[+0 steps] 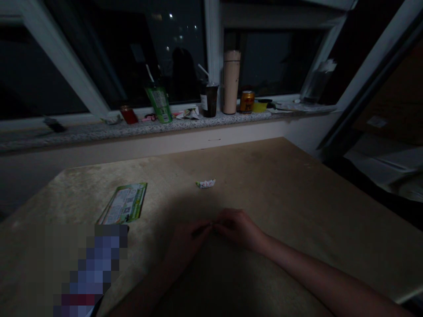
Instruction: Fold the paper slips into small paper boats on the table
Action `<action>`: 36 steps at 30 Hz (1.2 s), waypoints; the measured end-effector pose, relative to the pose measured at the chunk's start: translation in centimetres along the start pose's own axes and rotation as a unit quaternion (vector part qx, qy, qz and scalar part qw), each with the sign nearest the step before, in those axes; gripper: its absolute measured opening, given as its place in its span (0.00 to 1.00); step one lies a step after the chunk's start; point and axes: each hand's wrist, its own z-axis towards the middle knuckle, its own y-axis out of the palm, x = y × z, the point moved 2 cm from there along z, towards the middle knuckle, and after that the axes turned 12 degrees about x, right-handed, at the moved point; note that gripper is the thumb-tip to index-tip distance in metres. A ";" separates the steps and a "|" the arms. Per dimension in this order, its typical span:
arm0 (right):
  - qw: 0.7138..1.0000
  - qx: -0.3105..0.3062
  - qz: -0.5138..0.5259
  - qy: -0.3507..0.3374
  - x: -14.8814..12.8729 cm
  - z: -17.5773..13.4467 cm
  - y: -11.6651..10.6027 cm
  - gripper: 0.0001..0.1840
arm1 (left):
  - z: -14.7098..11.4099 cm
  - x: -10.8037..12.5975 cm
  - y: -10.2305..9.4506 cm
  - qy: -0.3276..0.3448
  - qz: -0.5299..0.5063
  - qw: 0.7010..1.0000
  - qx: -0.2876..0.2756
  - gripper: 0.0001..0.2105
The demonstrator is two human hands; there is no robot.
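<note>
Low over the table (pixel 264 185), my left hand (pixel 190 237) and my right hand (pixel 239 229) meet fingertip to fingertip. Both are closed in a pinch. A tiny pale speck shows between the fingertips, too small and dark to name. Just beyond them lies a small crumpled wrapper (pixel 205 184), white with green and some red print. To the left a flat green-and-white printed packet (pixel 125 202) rests on the tabletop, apart from both hands.
A pixelated blue patch (pixel 95 264) covers something at the lower left. Along the speckled windowsill (pixel 115 132) stand a green cup (pixel 160 103) with a straw, a red jar (pixel 128 115), a dark drink cup (pixel 209 101), a tall pink flask (pixel 231 83) and an orange can (pixel 246 102).
</note>
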 end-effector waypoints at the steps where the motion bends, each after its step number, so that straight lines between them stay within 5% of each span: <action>1: 1.000 -0.006 -0.001 -0.003 0.0 0.0 0.0 0.04 | 0.0 0.0 -0.1 -0.008 0.000 1.000 0.002 0.11; 19: 0.997 0.076 0.003 -0.001 1.3 0.6 -1.4 0.08 | 0.6 -0.1 -1.0 -0.096 -0.054 0.990 0.088 0.11; 36: 0.967 0.125 0.163 0.152 2.1 1.2 -1.5 0.13 | 0.9 0.2 -1.1 -0.154 -0.143 0.966 0.149 0.14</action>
